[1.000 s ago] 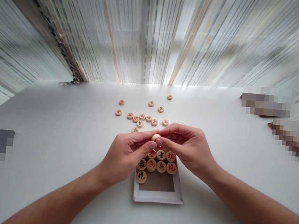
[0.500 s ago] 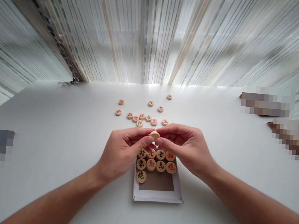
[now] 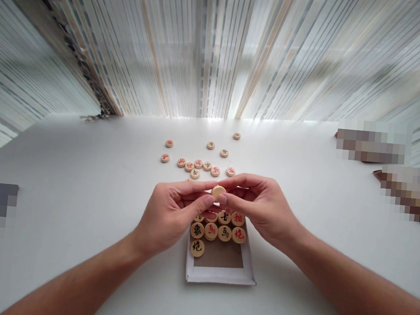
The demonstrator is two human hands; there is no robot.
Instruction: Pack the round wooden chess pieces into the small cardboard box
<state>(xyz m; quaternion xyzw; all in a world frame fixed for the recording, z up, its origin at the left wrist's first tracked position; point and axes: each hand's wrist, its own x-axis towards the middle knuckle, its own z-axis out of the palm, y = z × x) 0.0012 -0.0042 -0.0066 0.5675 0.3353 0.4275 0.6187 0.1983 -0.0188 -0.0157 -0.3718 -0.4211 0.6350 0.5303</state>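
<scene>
A small round wooden piece (image 3: 218, 193), pale and smooth, is held tilted over the far end of a box, pinched by the left hand (image 3: 170, 217) and right hand (image 3: 264, 206); the face in view is plain. The shallow white-walled box (image 3: 221, 276) sits near the middle of the near edge of the desk (image 3: 61, 213). Inside, boxed pieces (image 3: 224, 233) with red or black characters lie flat in rows, a single black-marked one at the left wall nearest the front. Similar loose pieces (image 3: 198, 164) lie scattered towards the desk's far edge.
</scene>
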